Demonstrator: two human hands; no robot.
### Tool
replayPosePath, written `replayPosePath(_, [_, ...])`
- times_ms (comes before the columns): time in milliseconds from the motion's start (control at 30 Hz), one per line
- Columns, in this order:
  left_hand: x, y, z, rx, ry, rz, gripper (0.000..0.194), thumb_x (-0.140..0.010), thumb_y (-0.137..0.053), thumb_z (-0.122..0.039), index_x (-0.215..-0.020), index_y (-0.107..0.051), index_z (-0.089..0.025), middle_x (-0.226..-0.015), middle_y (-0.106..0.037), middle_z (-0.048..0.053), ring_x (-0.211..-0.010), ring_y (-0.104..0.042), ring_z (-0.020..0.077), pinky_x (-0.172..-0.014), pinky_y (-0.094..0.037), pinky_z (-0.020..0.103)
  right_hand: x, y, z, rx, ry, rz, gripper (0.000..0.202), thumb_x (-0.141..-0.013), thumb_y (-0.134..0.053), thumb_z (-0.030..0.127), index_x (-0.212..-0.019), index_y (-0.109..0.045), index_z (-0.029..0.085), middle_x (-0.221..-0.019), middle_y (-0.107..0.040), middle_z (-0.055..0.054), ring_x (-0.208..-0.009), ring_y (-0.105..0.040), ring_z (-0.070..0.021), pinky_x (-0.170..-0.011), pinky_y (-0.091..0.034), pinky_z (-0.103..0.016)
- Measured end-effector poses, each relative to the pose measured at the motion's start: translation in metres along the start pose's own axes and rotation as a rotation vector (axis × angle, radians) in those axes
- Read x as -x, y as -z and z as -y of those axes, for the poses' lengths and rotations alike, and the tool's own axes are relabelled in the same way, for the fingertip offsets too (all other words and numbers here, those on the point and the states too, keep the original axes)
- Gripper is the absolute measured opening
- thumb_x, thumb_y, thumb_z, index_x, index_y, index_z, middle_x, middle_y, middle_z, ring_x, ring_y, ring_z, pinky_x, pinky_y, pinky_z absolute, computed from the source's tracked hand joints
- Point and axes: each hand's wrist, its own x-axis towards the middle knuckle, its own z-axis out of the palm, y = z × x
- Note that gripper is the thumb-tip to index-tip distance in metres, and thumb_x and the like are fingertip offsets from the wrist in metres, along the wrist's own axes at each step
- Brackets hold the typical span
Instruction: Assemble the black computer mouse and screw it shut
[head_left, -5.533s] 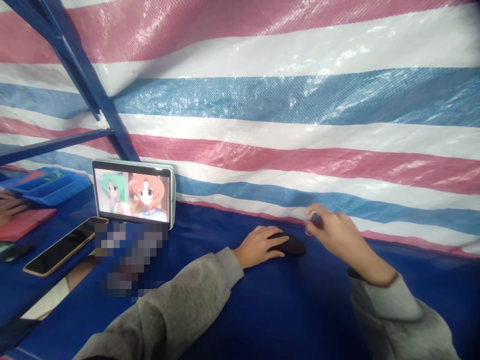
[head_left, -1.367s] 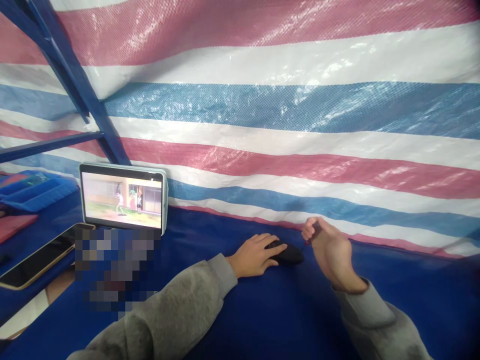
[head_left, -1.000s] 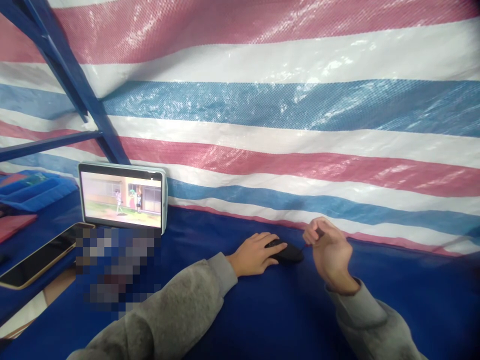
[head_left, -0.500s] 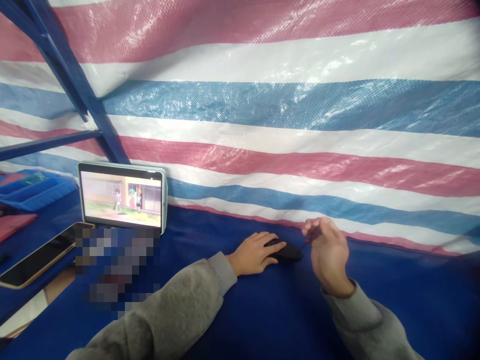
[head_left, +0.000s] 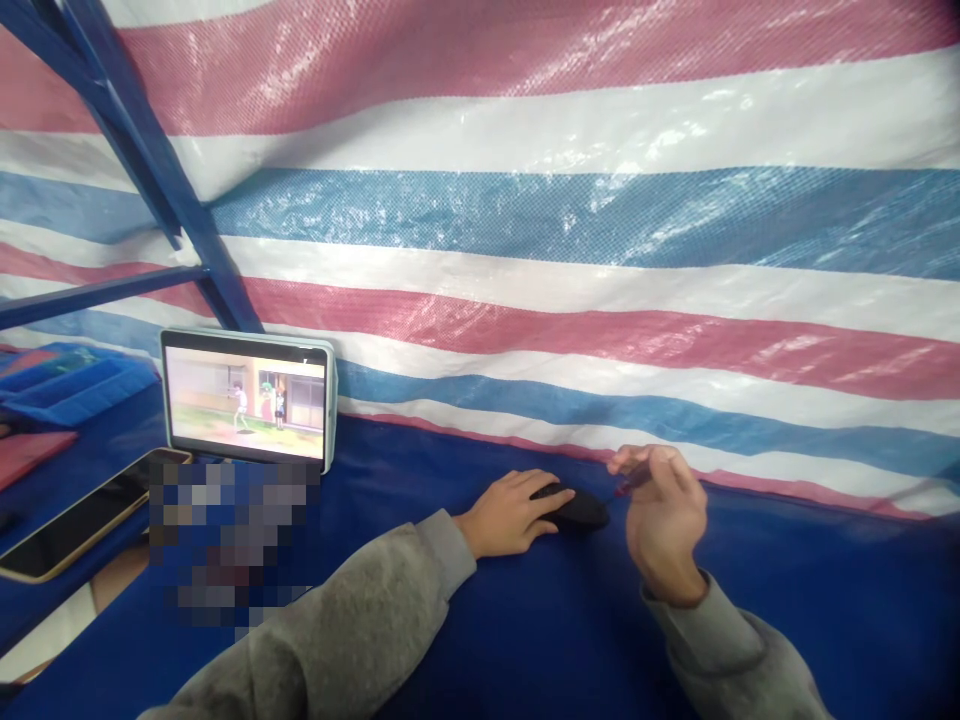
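A smooth, rounded black mouse [head_left: 589, 508] lies on the slick blue tabletop [head_left: 420, 470], held down at one end by the curved fingers of the left hand [head_left: 506, 515]. Just beyond its other end, the right hand [head_left: 667, 520] pinches a slim dark tool with a reddish tip [head_left: 637, 477], partly hidden. Beyond hangs glossy woven striped sheeting [head_left: 525, 210]; compared with the earliest frame, the right hand has rolled palm-up, and the flat tablet [head_left: 244, 400] shows small figures rather than close-ups.

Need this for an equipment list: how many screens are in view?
2. The lit tablet stands before the striped sheet; the dark phone lies to its left, nearer the camera. The pixelated patch could hide another.
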Motion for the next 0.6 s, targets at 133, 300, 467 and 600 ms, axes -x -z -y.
replayPosePath(133, [0.0001, -0.0014, 0.0012, 0.007, -0.013, -0.02, 0.048, -0.098, -0.05, -0.039, -0.144, -0.041, -0.025, -0.142, -0.049, 0.01, -0.132, -0.046, 0.0249, -0.107, -0.04, 0.04, -0.0004, -0.0013, 0.0007, -0.04, -0.008, -0.026, 0.02, -0.084, -0.065, 0.035, -0.073, -0.06, 0.019, -0.059, -0.045, 0.005, -0.051, -0.042, -0.0087, -0.051, -0.03, -0.026])
replayPosePath(300, [-0.0006, -0.0015, 0.0014, 0.011, -0.02, -0.026, 0.048, -0.098, -0.051, -0.038, -0.143, -0.042, -0.023, -0.141, -0.05, 0.011, -0.13, -0.047, 0.0253, -0.106, -0.041, 0.04, -0.0015, 0.0, -0.0014, -0.092, -0.042, -0.065, 0.033, -0.086, -0.058, 0.046, -0.086, -0.07, 0.015, -0.059, -0.045, 0.003, -0.055, -0.042, -0.0104, -0.053, -0.031, -0.027])
replayPosePath(467, [-0.0001, -0.0022, 0.0018, 0.005, -0.025, -0.028, 0.048, -0.098, -0.05, -0.038, -0.143, -0.042, -0.023, -0.141, -0.049, 0.011, -0.131, -0.047, 0.0254, -0.107, -0.04, 0.041, -0.001, 0.0028, -0.0039, -0.044, -0.019, -0.092, 0.026, -0.082, -0.064, 0.04, -0.077, -0.071, 0.015, -0.068, -0.056, -0.001, -0.064, -0.05, -0.0128, -0.056, -0.035, -0.027])
replayPosePath(600, [0.0002, -0.0028, 0.0021, -0.002, -0.02, -0.024, 0.049, -0.098, -0.051, -0.039, -0.144, -0.042, -0.024, -0.142, -0.049, 0.011, -0.132, -0.045, 0.0258, -0.107, -0.04, 0.041, 0.0009, 0.0006, -0.0021, -0.048, 0.003, -0.069, 0.025, -0.081, -0.067, 0.039, -0.069, -0.066, 0.017, -0.072, -0.06, -0.002, -0.068, -0.055, -0.0142, -0.063, -0.04, -0.029])
